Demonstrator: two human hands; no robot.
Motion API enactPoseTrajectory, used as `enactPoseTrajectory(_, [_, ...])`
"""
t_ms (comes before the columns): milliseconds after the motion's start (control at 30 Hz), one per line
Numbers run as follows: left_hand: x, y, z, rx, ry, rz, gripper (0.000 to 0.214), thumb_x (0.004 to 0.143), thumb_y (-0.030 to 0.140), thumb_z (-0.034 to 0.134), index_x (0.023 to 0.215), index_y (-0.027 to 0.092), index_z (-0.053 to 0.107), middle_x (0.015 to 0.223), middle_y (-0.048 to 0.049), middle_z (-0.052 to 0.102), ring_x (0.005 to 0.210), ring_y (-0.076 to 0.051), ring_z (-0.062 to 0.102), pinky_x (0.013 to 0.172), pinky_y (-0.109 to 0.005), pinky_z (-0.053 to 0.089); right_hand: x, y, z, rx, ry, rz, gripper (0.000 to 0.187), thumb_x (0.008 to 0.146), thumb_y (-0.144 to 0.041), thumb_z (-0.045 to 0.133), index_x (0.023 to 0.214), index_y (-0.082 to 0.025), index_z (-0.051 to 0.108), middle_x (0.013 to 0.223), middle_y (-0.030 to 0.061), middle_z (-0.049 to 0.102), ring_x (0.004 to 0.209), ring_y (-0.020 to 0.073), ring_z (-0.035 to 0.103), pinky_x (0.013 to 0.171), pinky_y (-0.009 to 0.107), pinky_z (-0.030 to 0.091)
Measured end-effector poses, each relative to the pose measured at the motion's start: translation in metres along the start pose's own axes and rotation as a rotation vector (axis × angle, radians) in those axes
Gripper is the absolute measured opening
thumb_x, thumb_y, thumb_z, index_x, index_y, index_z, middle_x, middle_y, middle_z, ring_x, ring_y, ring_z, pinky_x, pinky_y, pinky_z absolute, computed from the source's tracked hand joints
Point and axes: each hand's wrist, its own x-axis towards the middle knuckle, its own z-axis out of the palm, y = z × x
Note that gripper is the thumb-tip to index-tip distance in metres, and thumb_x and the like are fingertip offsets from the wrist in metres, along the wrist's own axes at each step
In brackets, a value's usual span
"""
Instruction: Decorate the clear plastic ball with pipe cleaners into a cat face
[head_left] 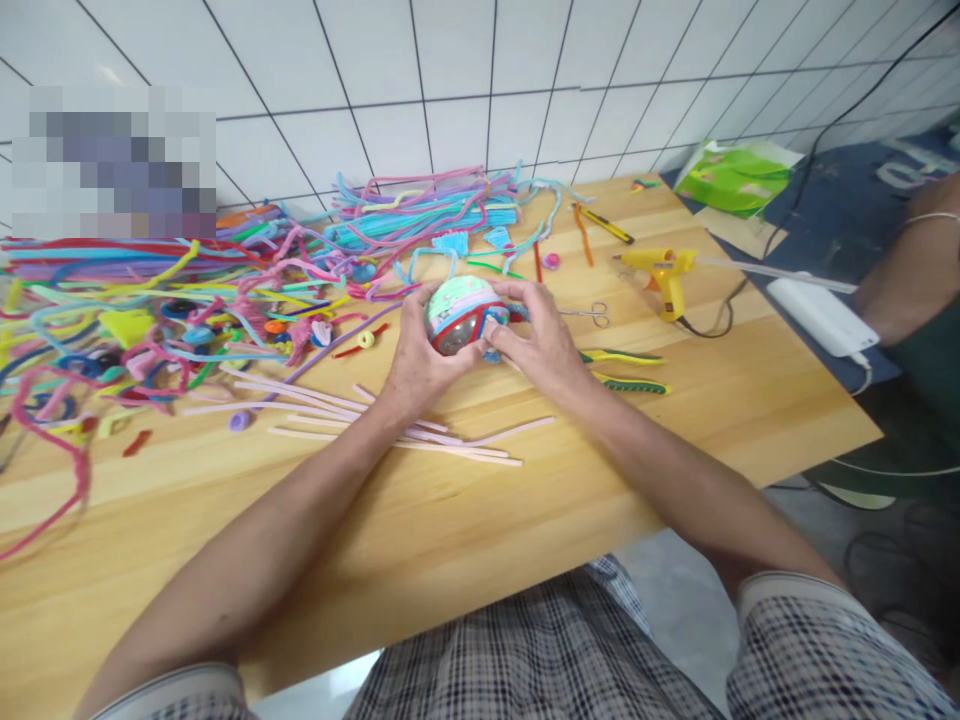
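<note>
Between both hands sits a round ball-like craft piece (466, 308) with a pale green top, bands of pink, blue and red, and a clear, shiny window facing me. My left hand (421, 350) is closed around its left side, thumb at the lower front. On the opposite side my right hand (541, 335) grips it, with the thumb pressing near a blue part at the front right. Pale pink pipe cleaners (352, 412) lie on the table under and beside my left forearm. Green-and-yellow-handled pliers (626, 370) rest right of my right hand, near small scissors (596, 314).
Many coloured pipe cleaners (150, 330) heap across the left of the wooden table (480, 540); a bundle (427, 215) lies by the tiled wall. To the right are a yellow glue gun (660, 272) with its cord, a utility knife (606, 224), a white power strip (821, 315) and another person's arm (911, 265).
</note>
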Motion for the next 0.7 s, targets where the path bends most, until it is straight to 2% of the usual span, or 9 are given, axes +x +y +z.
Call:
enactPoseTrajectory(267, [0.0019,0.0038,-0.0046,0.072,-0.022,-0.014,0.118,0.074,0.077,0.109,0.162,0.023,0.051,0.164,-0.0188,0.063,0.157,-0.041,0.068,0.136,-0.057,0.059,-0.0013,0.0018,0.0027,0.005,0.008,-0.021,0.042,0.101,-0.044,0.078,0.141,-0.033,0.071,0.160,0.0119,0.077,0.151,0.0360,0.070,0.133,0.063,0.059])
enactPoseTrajectory(533, [0.0034,0.0027,-0.0051,0.047,-0.035,0.024,0.121,0.074,0.077,0.109,0.164,0.024,0.048,0.164,-0.0185,0.062,0.158,-0.042,0.068,0.138,-0.057,0.058,-0.0007,0.0015,0.0030,-0.004,0.004,-0.026,0.041,0.103,-0.041,0.077,0.143,-0.033,0.073,0.162,0.0104,0.077,0.151,0.0343,0.071,0.136,0.058,0.057])
enactPoseTrajectory(700, [0.0043,0.0033,-0.0065,0.080,-0.041,0.020,0.121,0.073,0.078,0.109,0.164,0.024,0.049,0.164,-0.0183,0.063,0.157,-0.041,0.068,0.137,-0.056,0.059,0.0001,0.0017,0.0039,0.002,0.009,-0.040,0.040,0.102,-0.038,0.077,0.141,-0.033,0.074,0.160,0.0110,0.078,0.150,0.0353,0.072,0.135,0.059,0.058])
